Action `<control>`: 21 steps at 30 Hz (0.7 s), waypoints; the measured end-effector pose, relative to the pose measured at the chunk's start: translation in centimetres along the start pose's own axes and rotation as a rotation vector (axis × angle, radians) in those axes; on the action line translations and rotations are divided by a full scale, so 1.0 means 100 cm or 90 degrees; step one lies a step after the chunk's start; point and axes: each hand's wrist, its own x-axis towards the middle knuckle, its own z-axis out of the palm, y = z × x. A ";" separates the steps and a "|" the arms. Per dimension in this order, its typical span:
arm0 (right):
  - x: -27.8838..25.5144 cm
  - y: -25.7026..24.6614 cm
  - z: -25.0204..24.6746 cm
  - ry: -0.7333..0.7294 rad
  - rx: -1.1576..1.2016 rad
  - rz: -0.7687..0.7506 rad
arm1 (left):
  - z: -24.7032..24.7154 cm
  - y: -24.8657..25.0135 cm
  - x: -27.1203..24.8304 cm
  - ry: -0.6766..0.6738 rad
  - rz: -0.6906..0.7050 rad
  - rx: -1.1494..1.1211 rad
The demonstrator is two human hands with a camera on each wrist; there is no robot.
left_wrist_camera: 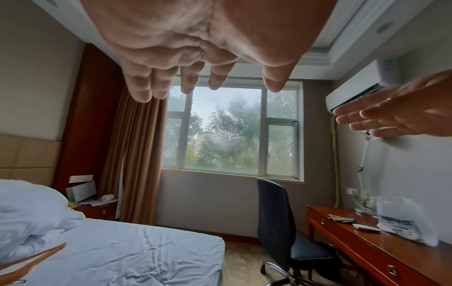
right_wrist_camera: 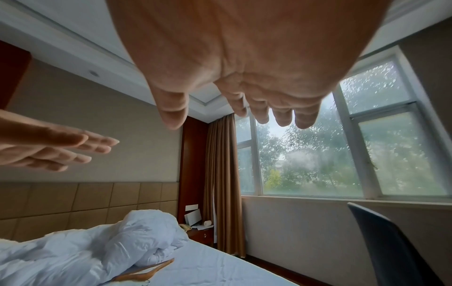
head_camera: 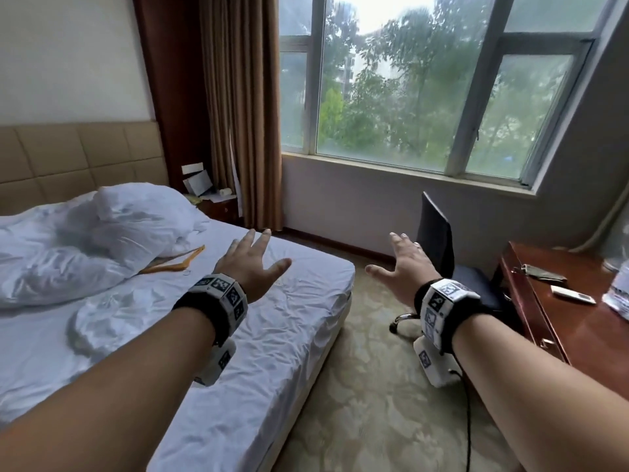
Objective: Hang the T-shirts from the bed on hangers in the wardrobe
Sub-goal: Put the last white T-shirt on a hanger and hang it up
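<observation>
Both my hands are held out in the air with straight, spread fingers, and neither holds anything. My left hand (head_camera: 262, 257) (left_wrist_camera: 195, 77) (right_wrist_camera: 61, 151) hovers over the far corner of the bed (head_camera: 272, 335). My right hand (head_camera: 388, 257) (right_wrist_camera: 234, 116) (left_wrist_camera: 391, 120) is over the carpet, in front of the chair. A wooden hanger (head_camera: 177, 262) (left_wrist_camera: 31, 261) (right_wrist_camera: 146, 271) lies on the sheet, partly under the white duvet (head_camera: 102, 233). A rumpled white cloth (head_camera: 102, 321) lies nearer; I cannot tell whether it is a T-shirt. No wardrobe is in view.
A dark office chair (head_camera: 435, 240) stands between the bed and a red-brown desk (head_camera: 561, 335), which carries a remote (head_camera: 571, 296) and a plastic bag. A nightstand (head_camera: 218, 207) with papers sits by the brown curtain (head_camera: 238, 114). Patterned carpet (head_camera: 374, 386) runs along the bed.
</observation>
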 end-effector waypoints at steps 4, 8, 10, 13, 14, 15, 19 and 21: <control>0.096 0.009 0.050 -0.038 0.017 -0.028 | 0.035 -0.025 0.071 -0.016 -0.060 0.020; 0.208 0.006 0.096 -0.070 0.018 -0.090 | 0.050 -0.050 0.138 -0.005 -0.148 0.036; 0.260 -0.003 0.113 -0.103 0.014 -0.116 | 0.045 -0.062 0.164 0.005 -0.187 0.041; 0.325 -0.027 0.141 -0.132 0.018 -0.150 | 0.039 -0.085 0.190 0.049 -0.243 0.029; 0.342 -0.036 0.152 -0.146 0.020 -0.169 | 0.041 -0.095 0.194 0.054 -0.264 0.024; 0.355 -0.047 0.163 -0.166 0.021 -0.190 | 0.045 -0.106 0.194 0.045 -0.289 0.024; 0.380 -0.096 0.214 -0.230 0.029 -0.274 | 0.066 -0.161 0.189 0.006 -0.418 0.011; 0.393 -0.123 0.243 -0.263 0.017 -0.308 | 0.071 -0.188 0.186 0.010 -0.475 0.003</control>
